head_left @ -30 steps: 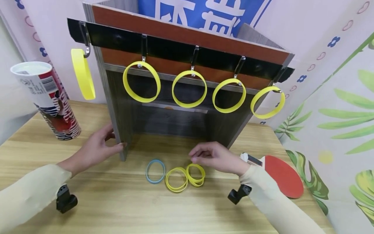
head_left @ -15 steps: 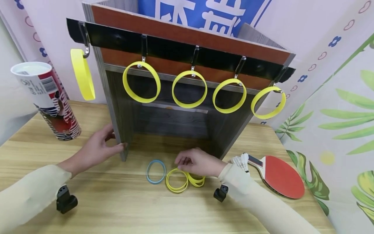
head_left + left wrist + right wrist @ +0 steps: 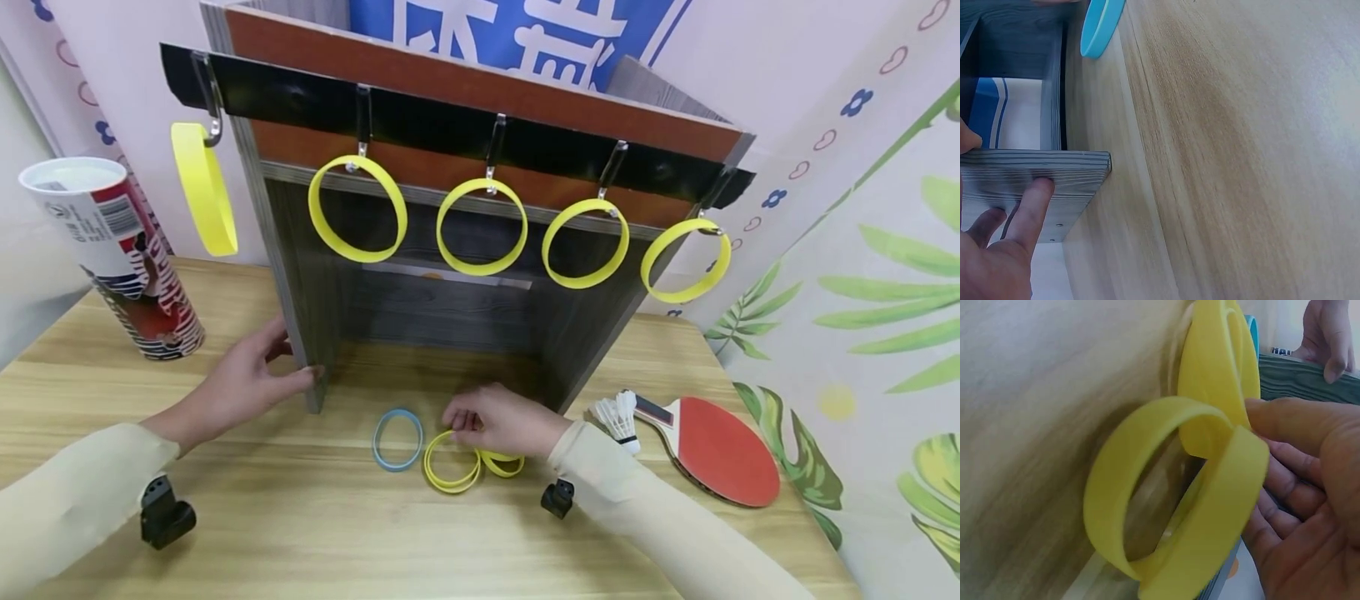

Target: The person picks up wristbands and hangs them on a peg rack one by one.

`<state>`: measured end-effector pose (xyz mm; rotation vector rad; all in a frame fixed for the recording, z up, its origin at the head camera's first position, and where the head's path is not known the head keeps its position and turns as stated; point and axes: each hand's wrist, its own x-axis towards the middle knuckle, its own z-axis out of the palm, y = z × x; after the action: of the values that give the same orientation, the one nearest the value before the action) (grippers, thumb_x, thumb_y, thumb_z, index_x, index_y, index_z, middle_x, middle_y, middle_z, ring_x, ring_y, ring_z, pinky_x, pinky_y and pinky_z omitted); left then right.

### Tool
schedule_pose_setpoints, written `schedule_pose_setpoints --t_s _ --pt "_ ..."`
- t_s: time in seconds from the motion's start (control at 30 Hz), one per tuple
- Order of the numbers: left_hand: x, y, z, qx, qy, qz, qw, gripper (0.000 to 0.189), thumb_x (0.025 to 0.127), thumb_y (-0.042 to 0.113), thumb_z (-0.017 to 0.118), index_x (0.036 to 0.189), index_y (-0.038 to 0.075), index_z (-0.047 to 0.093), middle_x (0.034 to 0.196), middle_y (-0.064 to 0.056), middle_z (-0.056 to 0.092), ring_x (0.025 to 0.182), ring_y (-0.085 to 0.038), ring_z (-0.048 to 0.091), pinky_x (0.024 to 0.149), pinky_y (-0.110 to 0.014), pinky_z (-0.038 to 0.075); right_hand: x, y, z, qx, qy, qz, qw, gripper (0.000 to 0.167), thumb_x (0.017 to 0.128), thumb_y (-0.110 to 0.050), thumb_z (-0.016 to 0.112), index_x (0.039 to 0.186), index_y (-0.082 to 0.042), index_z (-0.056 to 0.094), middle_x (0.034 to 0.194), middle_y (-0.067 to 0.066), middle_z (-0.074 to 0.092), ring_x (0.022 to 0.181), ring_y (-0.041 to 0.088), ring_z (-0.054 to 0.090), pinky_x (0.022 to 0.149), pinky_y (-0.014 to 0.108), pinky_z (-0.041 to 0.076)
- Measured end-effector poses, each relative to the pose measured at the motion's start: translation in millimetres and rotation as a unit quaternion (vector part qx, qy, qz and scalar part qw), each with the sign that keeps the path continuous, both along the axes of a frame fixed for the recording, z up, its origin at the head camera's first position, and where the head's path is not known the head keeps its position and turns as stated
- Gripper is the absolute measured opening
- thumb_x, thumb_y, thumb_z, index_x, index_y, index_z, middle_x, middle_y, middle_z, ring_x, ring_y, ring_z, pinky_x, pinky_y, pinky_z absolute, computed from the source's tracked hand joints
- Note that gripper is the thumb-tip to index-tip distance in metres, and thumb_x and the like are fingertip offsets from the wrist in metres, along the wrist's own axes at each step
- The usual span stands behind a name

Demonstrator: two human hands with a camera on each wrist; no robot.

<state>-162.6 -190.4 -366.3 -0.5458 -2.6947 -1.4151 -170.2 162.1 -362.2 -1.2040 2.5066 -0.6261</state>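
Yellow ring (image 3: 1210,381) at thumb (image 3: 1291,422) of right hand (image 3: 1325,500)

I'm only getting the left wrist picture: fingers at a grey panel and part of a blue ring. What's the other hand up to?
Observer: The right hand touches the yellow rings lying on the table; I can't tell whether it has pinched one.
Visitor: Oh! Is anything hanging higher up?
Observer: Yes, five hanging rings, also yellow, one on each hook along a black strip.
Visitor: And what's beyond that other hand, on the person's right?
Observer: A red-faced paddle lies there, with a shuttlecock near its handle.
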Motion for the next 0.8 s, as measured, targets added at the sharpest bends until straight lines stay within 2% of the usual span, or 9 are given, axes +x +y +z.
schedule_pose_setpoints --t_s 0.1,0.37,0.57,0.8 --pt "0.3 0.3 0.4 0.000 0.001 0.001 1.0000 0.075 0.098 0.008 0.070 0.163 0.005 0.032 0.153 -0.028 0.052 0.128 -0.041 0.058 0.090 -0.005 0.046 0.7 -1 -0.6 0.005 0.012 0.002 0.9999 0.014 0.097 -0.010 0.073 0.110 -0.006 0.075 0.098 0.004 0.077 0.087 0.006 0.067 0.079 0.014 0.056" --pt "-1.0 0.4 0.7 -0.001 0.005 0.001 1.0000 0.075 0.097 0.009 0.071 0.162 0.006 0.034 0.153 -0.027 0.052 0.127 -0.040 0.057 0.090 -0.005 0.047 3.2 -1 1.6 -0.014 -0.009 -0.018 0.9997 0.014 0.096 -0.007 0.073 0.110 -0.005 0.076 0.099 0.005 0.079 0.088 0.007 0.069 0.080 0.013 0.055" --pt "-0.1 -0.2 0.1 -0.005 0.011 0.006 0.9999 0.074 0.097 0.008 0.072 0.162 0.007 0.035 0.153 -0.025 0.053 0.126 -0.037 0.056 0.092 -0.003 0.043 3.4 -1 4.0 -0.016 -0.012 -0.013 0.9997 0.015 0.097 -0.007 0.072 0.111 -0.004 0.076 0.099 0.006 0.079 0.088 0.008 0.070 0.079 0.013 0.055" --pt "0.6 -0.4 -0.1 0.003 -0.004 0.005 1.0000 0.074 0.098 0.009 0.071 0.163 0.008 0.034 0.155 -0.026 0.050 0.129 -0.041 0.056 0.092 -0.003 0.044 1.6 1 9.9 -0.002 -0.050 -0.008 0.9987 0.016 0.098 -0.009 0.071 0.113 -0.005 0.077 0.101 0.006 0.080 0.089 0.006 0.071 0.081 0.013 0.056"
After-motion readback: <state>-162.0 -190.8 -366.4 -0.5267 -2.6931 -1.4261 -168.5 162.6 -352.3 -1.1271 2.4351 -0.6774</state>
